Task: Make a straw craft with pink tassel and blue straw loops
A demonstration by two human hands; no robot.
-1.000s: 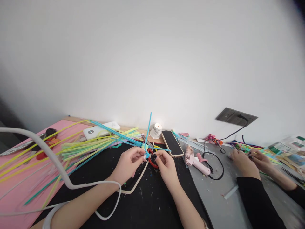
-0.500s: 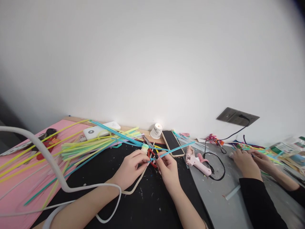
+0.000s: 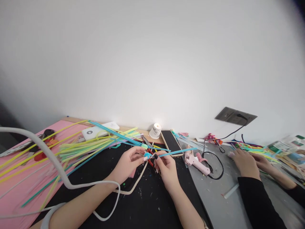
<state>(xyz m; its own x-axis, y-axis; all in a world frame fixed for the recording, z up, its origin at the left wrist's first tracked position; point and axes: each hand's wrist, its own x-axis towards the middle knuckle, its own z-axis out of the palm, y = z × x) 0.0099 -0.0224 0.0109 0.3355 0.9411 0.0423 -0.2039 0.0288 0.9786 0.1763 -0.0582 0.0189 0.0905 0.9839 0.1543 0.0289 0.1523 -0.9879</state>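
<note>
My left hand pinches a small coiled roll of blue and pale green straw over the black mat. My right hand pinches the long blue straw that runs from the roll out to the right. Both hands are closed and meet at the roll. A pile of green, yellow and blue straws lies just left of them. Red-handled scissors are partly hidden under my fingers.
A lit candle, a phone and a pink glue gun with a black cord sit behind and to the right. A white power bank lies far left. Another person's hands work on the grey mat. A white cable crosses my left arm.
The blue straw that stood upright a second ago has swung down and now points right. The roll between my fingers shows more blue winding. My hands stayed in place.
</note>
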